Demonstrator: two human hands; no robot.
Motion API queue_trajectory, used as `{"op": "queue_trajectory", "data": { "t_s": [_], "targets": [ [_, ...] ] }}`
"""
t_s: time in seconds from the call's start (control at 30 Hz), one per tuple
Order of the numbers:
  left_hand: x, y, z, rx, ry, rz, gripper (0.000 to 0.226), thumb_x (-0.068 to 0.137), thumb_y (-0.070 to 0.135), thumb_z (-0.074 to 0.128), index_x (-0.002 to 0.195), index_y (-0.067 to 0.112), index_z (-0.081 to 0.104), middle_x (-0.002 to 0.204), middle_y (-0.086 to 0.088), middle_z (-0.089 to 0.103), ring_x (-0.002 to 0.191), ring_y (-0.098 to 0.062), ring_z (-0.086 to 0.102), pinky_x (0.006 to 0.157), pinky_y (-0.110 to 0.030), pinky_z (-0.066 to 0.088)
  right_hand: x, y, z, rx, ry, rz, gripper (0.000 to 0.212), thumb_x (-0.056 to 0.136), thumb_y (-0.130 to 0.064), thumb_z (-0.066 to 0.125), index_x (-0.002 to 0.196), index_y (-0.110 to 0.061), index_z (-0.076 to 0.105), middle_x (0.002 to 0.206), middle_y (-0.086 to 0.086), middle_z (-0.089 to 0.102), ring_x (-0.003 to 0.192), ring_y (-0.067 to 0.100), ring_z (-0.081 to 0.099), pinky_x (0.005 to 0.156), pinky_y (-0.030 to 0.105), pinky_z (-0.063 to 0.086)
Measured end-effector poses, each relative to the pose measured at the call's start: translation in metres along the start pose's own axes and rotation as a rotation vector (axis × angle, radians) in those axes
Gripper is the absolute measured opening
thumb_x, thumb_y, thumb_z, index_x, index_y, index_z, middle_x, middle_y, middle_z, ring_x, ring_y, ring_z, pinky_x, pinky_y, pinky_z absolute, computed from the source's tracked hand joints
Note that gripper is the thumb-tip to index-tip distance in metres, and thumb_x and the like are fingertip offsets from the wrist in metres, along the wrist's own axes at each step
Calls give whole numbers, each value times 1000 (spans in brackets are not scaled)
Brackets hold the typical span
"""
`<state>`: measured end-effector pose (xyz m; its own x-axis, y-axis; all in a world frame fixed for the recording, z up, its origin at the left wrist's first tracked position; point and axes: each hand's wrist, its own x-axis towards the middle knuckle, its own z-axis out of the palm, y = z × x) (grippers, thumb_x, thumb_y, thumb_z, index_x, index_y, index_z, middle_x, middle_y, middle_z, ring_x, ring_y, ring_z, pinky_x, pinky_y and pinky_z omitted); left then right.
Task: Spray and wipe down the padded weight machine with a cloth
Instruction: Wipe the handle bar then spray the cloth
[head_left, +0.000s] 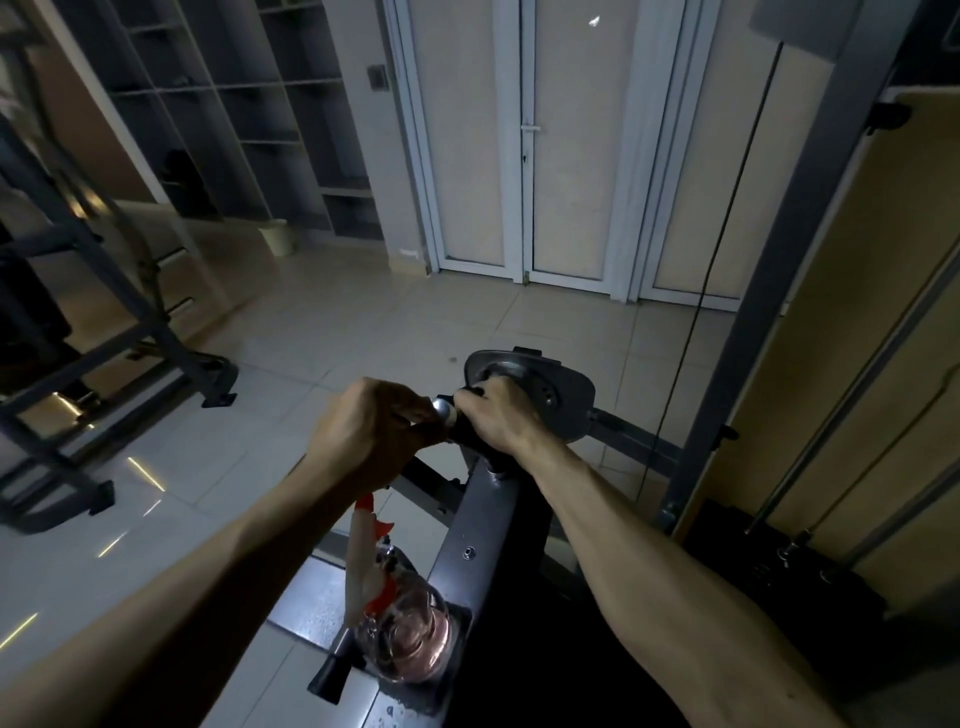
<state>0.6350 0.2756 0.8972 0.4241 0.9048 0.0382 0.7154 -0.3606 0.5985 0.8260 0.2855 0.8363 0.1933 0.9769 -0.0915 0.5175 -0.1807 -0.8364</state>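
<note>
Right hand (498, 415): wrapped round the black handle (461, 435), we judge to steady it against the rubbing. Left hand (371, 431): curled tight at the handle's chrome end cap (444, 408), with something dark bunched in its fingers. We take it for the cloth (415, 422), but the light is too dim to be sure. Step in hand, as we read it: wiping the handle end.

Just past the knuckles sits a grey cam plate (540, 395). A cable (696, 322) runs upward on the right.

Spray bottle (400, 629): stands below on the machine's base plate (304, 592), red trigger up. Likely parked there so both hands are free yet it stays in reach.
</note>
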Motion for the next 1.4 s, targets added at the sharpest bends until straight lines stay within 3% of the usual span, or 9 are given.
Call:
{"op": "queue_trajectory", "data": {
  "t_s": [0.13,0.37,0.53,0.63,0.77,0.97,1.07,1.27,1.4],
  "targets": [
    [-4,2,1,0,-3,17,41,78,55,71,110,30,74,113,8,73,98,-7,70,83,-37,63,-34,-9,-7,323,42,-133,25,88,-26,61,66,-15,62,66,4,60,64,19,58,62,36,45],
    [-3,-36,-15,-233,46,-118,32,103,28,57,131,15,64,131,-4,67,114,-15,64,100,-31,50,-66,12,-14,771,308,-159,27,101,-14,59,123,-23,71,115,-8,74,111,10,69,88,26,57],
    [-2,-60,-8,-289,47,-124,28,102,22,58,128,14,67,129,-3,69,109,-11,65,96,-27,51,-77,-8,10,189,132,-550,26,95,-27,60,119,-23,69,138,-14,49,130,-9,46,95,14,49],
    [-2,-63,-4,-320,40,-95,28,102,20,59,128,13,67,130,-1,68,113,-12,65,100,-29,52,-64,-4,19,-92,263,-747,25,101,-38,61,107,-17,74,132,1,61,129,12,53,102,39,50],
    [1,-73,-7,-358,58,-85,27,102,20,59,127,14,69,125,2,69,106,-5,66,90,-20,52,-35,-16,22,-541,235,-824,43,100,-41,57,140,-23,59,121,-2,63,109,17,56,94,37,50],
    [7,-74,0,-421,58,-80,28,101,17,62,127,10,69,127,-3,70,110,-10,67,92,-21,53,-18,-37,22,99,33,-313,21,100,-33,64,96,-15,72,85,-1,73,77,16,69,73,40,57],
    [6,-71,0,-450,41,-68,26,101,16,61,126,11,69,126,-3,70,110,-11,67,99,-31,55,-22,-26,27,489,32,-211,28,103,-36,57,109,-10,67,100,8,72,92,26,72,77,48,61],
    [5,-78,-10,-449,71,-41,24,101,18,62,123,14,71,119,3,72,105,-5,67,97,-27,54,-39,9,54,-311,386,-811,26,104,-31,54,128,-22,60,129,8,52,114,21,54,91,28,53],
    [8,-72,-7,-459,26,-28,24,101,16,61,123,11,70,114,1,72,97,-2,69,86,-20,55,-21,-3,37,-381,242,-722,18,97,-40,61,112,-30,63,110,-5,58,101,18,57,80,43,55]
  ]
}}
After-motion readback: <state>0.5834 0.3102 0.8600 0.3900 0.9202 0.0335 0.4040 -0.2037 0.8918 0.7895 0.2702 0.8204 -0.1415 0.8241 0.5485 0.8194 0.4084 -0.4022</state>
